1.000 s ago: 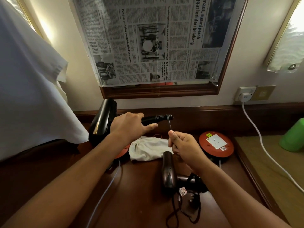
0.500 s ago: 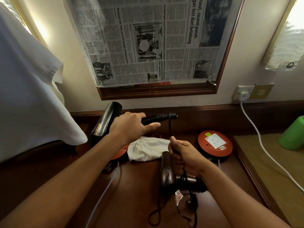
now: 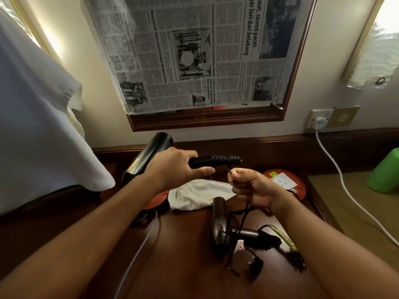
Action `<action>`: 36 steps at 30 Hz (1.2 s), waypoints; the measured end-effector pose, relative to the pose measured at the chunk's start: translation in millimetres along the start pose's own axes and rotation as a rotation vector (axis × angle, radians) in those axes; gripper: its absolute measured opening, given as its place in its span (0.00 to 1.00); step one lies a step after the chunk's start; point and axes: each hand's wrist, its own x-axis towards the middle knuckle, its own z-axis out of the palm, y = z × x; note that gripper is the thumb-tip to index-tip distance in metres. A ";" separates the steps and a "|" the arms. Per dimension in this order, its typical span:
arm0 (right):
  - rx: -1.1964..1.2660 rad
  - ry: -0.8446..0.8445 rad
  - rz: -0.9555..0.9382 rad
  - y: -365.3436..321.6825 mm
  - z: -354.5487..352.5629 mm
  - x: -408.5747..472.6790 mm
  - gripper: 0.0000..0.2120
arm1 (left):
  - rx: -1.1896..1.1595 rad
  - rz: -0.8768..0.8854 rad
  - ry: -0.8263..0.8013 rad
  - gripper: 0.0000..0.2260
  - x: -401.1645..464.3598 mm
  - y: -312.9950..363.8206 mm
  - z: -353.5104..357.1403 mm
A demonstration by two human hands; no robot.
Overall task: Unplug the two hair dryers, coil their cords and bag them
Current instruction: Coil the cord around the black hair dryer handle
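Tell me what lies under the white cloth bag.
The white cloth bag lies on a red round object and the wooden table. The bag covers most of that object.

Black dryer [image 3: 149, 155] held aloft; brown dryer [image 3: 219, 223] lying on desk.

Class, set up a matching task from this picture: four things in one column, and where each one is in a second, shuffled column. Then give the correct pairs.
Things:
1. black hair dryer
2. brown hair dryer
3. white cloth bag
4. white plug

Places:
A. in the wall socket
B. lying on the desk
C. gripped in the left hand
D. on the desk, between the two forearms

Pairs: 1-C, 2-B, 3-D, 4-A
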 end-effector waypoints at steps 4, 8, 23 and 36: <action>-0.058 0.074 0.041 -21.7 -7.5 5.9 0.02 | 0.004 0.043 -0.039 0.23 -2.3 1.6 2.4; -0.259 0.123 0.128 -49.7 -6.5 5.8 0.05 | 0.117 0.106 -0.083 0.27 -4.3 0.3 4.7; -0.918 0.295 0.034 -100.1 34.0 -2.5 0.09 | 0.345 0.012 -0.162 0.21 -7.4 2.2 18.9; -1.167 0.449 -0.131 -67.9 57.1 -7.5 0.09 | 0.351 -0.065 -0.182 0.21 -6.2 3.6 38.1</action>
